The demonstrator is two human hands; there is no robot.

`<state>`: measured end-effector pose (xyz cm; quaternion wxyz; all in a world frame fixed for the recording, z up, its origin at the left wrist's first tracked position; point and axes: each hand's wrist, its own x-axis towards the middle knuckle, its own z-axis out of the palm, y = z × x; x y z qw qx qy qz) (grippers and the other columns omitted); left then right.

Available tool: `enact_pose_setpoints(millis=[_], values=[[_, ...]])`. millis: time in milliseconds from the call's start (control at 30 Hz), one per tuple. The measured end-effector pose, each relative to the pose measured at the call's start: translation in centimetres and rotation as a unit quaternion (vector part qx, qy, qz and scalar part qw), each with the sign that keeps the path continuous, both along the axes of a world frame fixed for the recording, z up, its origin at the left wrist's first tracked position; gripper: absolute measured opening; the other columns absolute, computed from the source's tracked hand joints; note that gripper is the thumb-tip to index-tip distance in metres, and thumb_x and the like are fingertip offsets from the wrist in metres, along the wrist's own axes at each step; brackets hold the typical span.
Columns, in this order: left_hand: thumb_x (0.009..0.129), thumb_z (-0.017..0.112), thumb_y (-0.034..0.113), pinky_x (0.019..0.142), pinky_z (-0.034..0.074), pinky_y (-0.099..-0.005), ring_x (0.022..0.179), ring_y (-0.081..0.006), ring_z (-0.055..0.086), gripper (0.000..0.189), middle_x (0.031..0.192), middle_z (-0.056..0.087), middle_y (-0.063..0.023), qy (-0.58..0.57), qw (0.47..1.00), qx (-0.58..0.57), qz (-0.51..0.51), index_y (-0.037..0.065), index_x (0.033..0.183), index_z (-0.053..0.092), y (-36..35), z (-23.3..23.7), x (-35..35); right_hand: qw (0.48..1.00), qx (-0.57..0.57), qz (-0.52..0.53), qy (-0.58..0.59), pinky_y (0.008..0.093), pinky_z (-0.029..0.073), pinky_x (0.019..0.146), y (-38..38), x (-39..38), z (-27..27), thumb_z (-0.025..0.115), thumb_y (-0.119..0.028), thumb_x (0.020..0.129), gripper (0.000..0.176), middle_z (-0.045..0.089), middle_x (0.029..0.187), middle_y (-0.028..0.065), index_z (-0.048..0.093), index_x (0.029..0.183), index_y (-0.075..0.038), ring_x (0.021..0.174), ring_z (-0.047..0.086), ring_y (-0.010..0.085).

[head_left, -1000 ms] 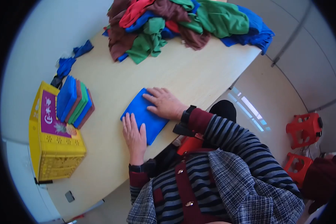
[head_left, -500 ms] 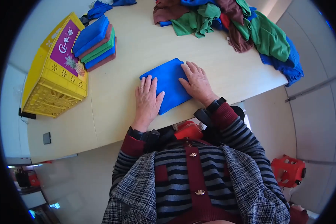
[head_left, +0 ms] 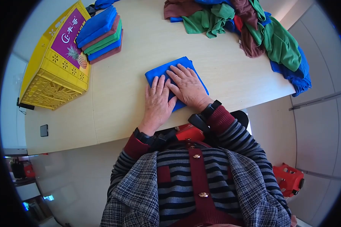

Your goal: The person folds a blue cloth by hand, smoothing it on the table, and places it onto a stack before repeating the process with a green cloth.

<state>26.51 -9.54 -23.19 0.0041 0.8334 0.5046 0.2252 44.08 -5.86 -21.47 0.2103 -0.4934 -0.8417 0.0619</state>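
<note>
A folded blue cloth [head_left: 180, 63] lies flat on the table [head_left: 132, 41] in front of me. My left hand [head_left: 157, 101] rests on its left part, palm down with the fingers spread. On its middle and right part lies my right hand [head_left: 188, 86], also palm down, fingers apart. The two hands nearly meet, and the right thumb is beside the left fingers. Neither hand grips anything. Part of the cloth is hidden under them.
A stack of folded blue, brown and green cloths [head_left: 101, 34] leans by a yellow crate [head_left: 58, 75] at the left. Loose cloths [head_left: 276, 45] are heaped at the back right, hanging over the edge. A small dark object [head_left: 44, 130] lies at the front left. A red stool [head_left: 288, 179] stands at the lower right.
My right hand has moved left from the cloth's right edge onto its middle, close to my left hand. The camera view has shifted slightly.
</note>
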Motion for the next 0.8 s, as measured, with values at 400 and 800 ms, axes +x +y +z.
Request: enact_pose_setpoints(millis=[400, 800], values=[[0.099, 0.063, 0.035, 0.119, 0.028, -0.0559, 0.149, -0.0380, 0.033, 0.062, 0.159, 0.039, -0.0200, -0.039, 0.999, -0.013, -0.034, 0.003, 0.149, 0.048, 0.3, 0.8, -1.1, 0.995, -0.008, -0.097, 0.030, 0.0495, 0.027, 0.123, 0.3, 4.3, -0.9, 0.049, -0.046, 0.104, 0.060, 0.045, 0.158, 0.0162, 0.048, 0.152, -0.010, 0.149, 0.036, 0.0363], [0.098, 0.066, 0.031, 0.116, 0.036, -0.0496, 0.142, -0.0420, 0.042, 0.060, 0.154, 0.045, -0.0243, -0.105, 0.994, -0.007, -0.030, 0.001, 0.147, 0.048, 1.5, 0.5, -4.2, 0.986, -0.024, -0.111, 0.121, 0.0469, 0.033, 0.119, -1.7, 6.3, -1.4, 0.057, -0.037, 0.103, 0.060, 0.051, 0.150, 0.0201, 0.045, 0.151, -0.003, 0.142, 0.044, 0.0389]])
